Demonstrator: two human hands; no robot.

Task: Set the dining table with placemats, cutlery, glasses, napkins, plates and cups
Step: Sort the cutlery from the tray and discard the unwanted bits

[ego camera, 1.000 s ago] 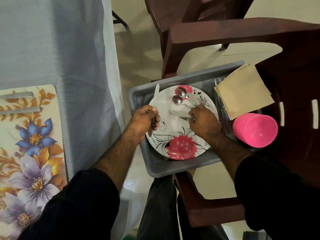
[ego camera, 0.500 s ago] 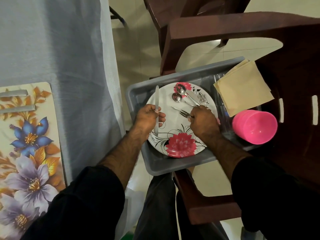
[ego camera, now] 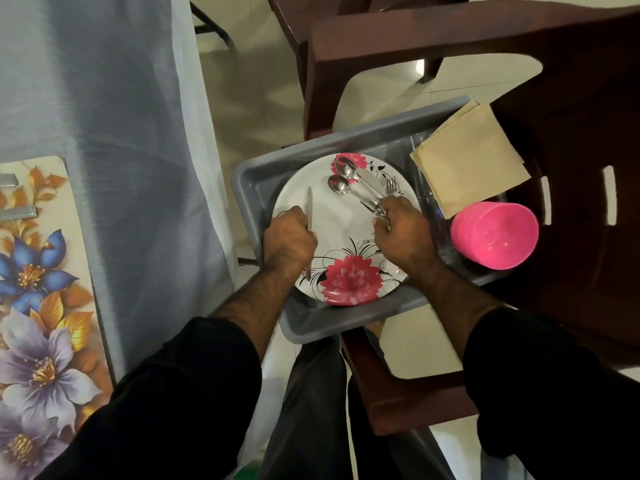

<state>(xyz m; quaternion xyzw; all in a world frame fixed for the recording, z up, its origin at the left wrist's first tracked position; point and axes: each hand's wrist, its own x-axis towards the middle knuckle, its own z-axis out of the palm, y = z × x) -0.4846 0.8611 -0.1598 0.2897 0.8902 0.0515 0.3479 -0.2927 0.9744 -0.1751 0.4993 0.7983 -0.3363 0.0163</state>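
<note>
Both hands work over the white floral plate (ego camera: 341,237) lying in the grey plastic tub (ego camera: 311,323) on a brown chair — a staging spot beside the counter (ego camera: 104,98). The left hand (ego camera: 289,242) grasps one steel knife (ego camera: 309,216); the right hand (ego camera: 403,230) pinches a fork (ego camera: 372,206). Two spoons (ego camera: 343,178) and another fork lie on the plate. Beige napkins (ego camera: 471,157) and pink cups (ego camera: 495,233) wait alongside — one flowered placemat (ego camera: 41,306) is already laid.

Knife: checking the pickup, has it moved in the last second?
Yes: the knife tip drew back from the plate far rim toward its near red flower, in the left hand.
</note>
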